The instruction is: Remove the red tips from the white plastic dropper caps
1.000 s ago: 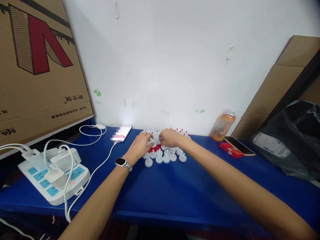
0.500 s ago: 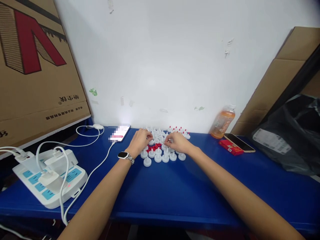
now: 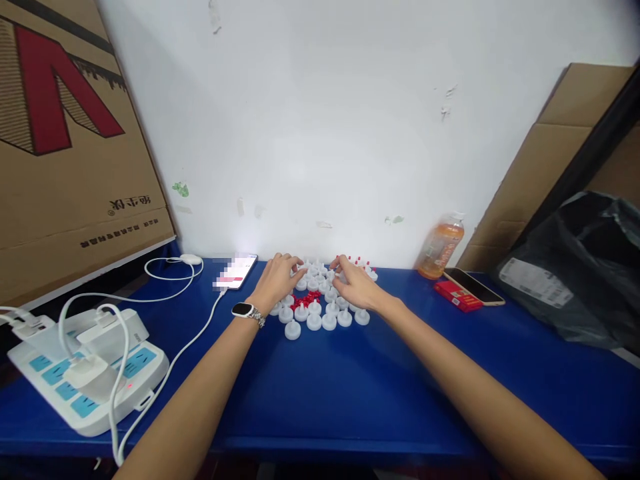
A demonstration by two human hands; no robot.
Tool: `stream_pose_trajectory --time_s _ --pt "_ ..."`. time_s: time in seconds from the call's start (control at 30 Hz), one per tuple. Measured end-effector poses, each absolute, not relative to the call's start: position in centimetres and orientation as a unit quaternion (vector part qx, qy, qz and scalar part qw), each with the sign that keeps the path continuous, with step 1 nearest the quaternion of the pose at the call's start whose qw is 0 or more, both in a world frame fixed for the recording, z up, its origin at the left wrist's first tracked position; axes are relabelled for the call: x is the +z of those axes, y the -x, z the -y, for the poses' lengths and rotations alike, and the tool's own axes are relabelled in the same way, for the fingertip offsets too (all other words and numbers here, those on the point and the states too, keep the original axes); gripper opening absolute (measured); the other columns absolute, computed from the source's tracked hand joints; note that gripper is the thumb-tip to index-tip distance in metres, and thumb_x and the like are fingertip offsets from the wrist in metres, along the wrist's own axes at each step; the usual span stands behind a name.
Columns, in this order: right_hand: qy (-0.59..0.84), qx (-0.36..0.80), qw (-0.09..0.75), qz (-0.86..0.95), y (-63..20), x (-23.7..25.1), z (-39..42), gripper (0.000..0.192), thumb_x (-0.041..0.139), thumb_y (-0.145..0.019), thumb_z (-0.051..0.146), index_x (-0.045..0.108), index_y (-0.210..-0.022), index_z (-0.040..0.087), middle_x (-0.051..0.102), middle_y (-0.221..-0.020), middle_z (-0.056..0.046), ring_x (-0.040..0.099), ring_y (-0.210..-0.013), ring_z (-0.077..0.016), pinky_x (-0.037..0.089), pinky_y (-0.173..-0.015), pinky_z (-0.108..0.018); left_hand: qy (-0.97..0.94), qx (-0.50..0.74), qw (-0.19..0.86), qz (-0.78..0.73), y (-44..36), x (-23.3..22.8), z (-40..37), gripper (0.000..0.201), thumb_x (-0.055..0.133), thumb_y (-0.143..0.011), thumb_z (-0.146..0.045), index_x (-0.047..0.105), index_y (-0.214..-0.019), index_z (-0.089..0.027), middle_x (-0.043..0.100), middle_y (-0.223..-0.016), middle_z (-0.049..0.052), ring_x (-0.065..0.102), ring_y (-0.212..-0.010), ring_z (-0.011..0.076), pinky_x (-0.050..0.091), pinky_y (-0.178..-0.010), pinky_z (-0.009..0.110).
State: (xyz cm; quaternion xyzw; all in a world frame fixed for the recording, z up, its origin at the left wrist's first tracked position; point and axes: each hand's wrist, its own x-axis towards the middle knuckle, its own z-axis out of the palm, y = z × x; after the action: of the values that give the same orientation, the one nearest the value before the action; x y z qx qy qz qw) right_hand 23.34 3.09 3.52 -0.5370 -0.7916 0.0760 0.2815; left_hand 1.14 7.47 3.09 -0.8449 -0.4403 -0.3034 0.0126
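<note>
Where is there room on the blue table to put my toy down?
The blue table is bare in front, between the arms, near its front edge. It is crowded by the white caps under both hands, and the power strip fills the left corner.

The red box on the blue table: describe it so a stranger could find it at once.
Start at the blue table and go to its right rear, by the orange drink bottle. The flat red box lies beside the bottle, and it alone has a dark phone resting on top.

Power strip (image 3: 85, 377), 2 phones (image 3: 237, 271) (image 3: 473, 286), drink bottle (image 3: 441, 248), cardboard box (image 3: 65, 147).
</note>
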Motion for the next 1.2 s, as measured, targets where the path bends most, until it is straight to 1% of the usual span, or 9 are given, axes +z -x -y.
stream_pose_trajectory --time_s 0.13,0.23,0.33,0.57,0.7,0.8,0.87,0.97,1.2 --pt "0.461 0.182 0.323 0.806 -21.5 3.6 -2.2 0.029 0.042 -0.086 0.019 0.038 -0.115 0.021 0.059 -0.095 -0.004 0.056 -0.071 -0.0170 0.041 -0.068 -0.030 0.844 -0.374 -0.050 0.380 -1.1 3.4 -5.5 0.030 0.041 -0.099 -0.042 0.063 -0.099 -0.021 0.066 -0.093 0.005 0.057 -0.092 0.0214 0.045 -0.080 0.034" --pt "0.425 0.222 0.373 0.794 -20.1 3.4 -1.4 0.022 0.044 -0.087 0.024 0.037 -0.108 0.023 0.058 -0.097 -0.003 0.055 -0.071 -0.0158 0.041 -0.067 -0.029 0.851 -0.375 -0.105 0.352 -1.3 3.1 -4.4 0.024 0.048 -0.096 -0.041 0.062 -0.098 -0.021 0.067 -0.092 0.003 0.059 -0.087 0.0193 0.045 -0.077 0.032" --pt "0.405 0.229 0.410 0.785 -19.3 3.1 -1.1 0.019 0.048 -0.085 0.025 0.038 -0.102 0.023 0.060 -0.096 -0.002 0.055 -0.076 -0.0165 0.041 -0.067 -0.029 0.855 -0.373 -0.135 0.334 -1.4 3.0 -4.0 0.019 0.053 -0.093 -0.035 0.063 -0.099 -0.021 0.067 -0.092 0.002 0.059 -0.084 0.0174 0.045 -0.074 0.030" --pt "0.412 0.216 0.430 0.774 -18.6 2.5 -2.6 0.020 0.050 -0.085 0.026 0.036 -0.099 0.024 0.063 -0.086 0.001 0.054 -0.066 -0.0152 0.039 -0.063 -0.028 0.843 -0.401 -0.137 0.332 -1.1 3.5 -4.0 0.020 0.056 -0.091 -0.036 0.066 -0.099 -0.020 0.068 -0.093 0.003 0.058 -0.077 0.0157 0.045 -0.070 0.028" --pt "0.396 0.233 0.417 0.784 -17.9 2.6 -3.4 0.027 0.051 -0.084 0.023 0.036 -0.106 0.025 0.067 -0.084 0.002 0.058 -0.065 -0.0152 0.041 -0.063 -0.028 0.840 -0.421 -0.146 0.311 -0.8 3.6 -4.4 0.020 0.057 -0.092 -0.036 0.068 -0.090 -0.019 0.068 -0.092 0.004 0.060 -0.081 0.0162 0.046 -0.074 0.029" --pt "0.397 0.230 0.421 0.782 -18.1 3.1 -3.4 0.037 0.060 -0.083 0.033 0.040 -0.113 0.025 0.069 -0.091 -0.001 0.063 -0.074 -0.0170 0.046 -0.069 -0.031 0.823 -0.431 -0.164 0.331 -0.2 3.5 -5.0 0.024 0.058 -0.091 -0.039 0.069 -0.088 -0.019 0.069 -0.087 0.004 0.061 -0.079 0.0165 0.046 -0.073 0.028" --pt "0.407 0.210 0.447 0.768 -19.0 3.3 -3.4 0.041 0.064 -0.082 0.038 0.045 -0.115 0.025 0.069 -0.098 -0.004 0.065 -0.085 -0.0186 0.047 -0.075 -0.033 0.818 -0.417 -0.167 0.358 0.3 3.5 -5.6 0.025 0.059 -0.090 -0.040 0.070 -0.087 -0.018 0.070 -0.084 0.004 0.061 -0.077 0.0167 0.046 -0.070 0.028" --pt "0.430 0.163 0.496 0.737 -20.7 3.4 -3.4 0.028 0.060 -0.085 0.035 0.052 -0.109 0.023 0.069 -0.096 -0.004 0.065 -0.089 -0.0184 0.047 -0.078 -0.033 0.838 -0.345 -0.164 0.390 0.5 3.5 -6.5 0.025 0.060 -0.088 -0.040 0.072 -0.085 -0.018 0.071 -0.081 0.004 0.062 -0.074 0.0172 0.044 -0.066 0.028" --pt "0.436 0.117 0.523 0.723 -22.3 3.1 -3.2 0.014 0.052 -0.089 0.032 0.061 -0.092 0.021 0.069 -0.087 -0.002 0.063 -0.084 -0.0168 0.042 -0.066 -0.028 0.860 -0.246 -0.154 0.420 -0.2 3.4 -8.3 0.024 0.060 -0.085 -0.037 0.073 -0.082 -0.017 0.069 -0.071 0.003 0.059 -0.061 0.0151 0.041 -0.057 0.026"
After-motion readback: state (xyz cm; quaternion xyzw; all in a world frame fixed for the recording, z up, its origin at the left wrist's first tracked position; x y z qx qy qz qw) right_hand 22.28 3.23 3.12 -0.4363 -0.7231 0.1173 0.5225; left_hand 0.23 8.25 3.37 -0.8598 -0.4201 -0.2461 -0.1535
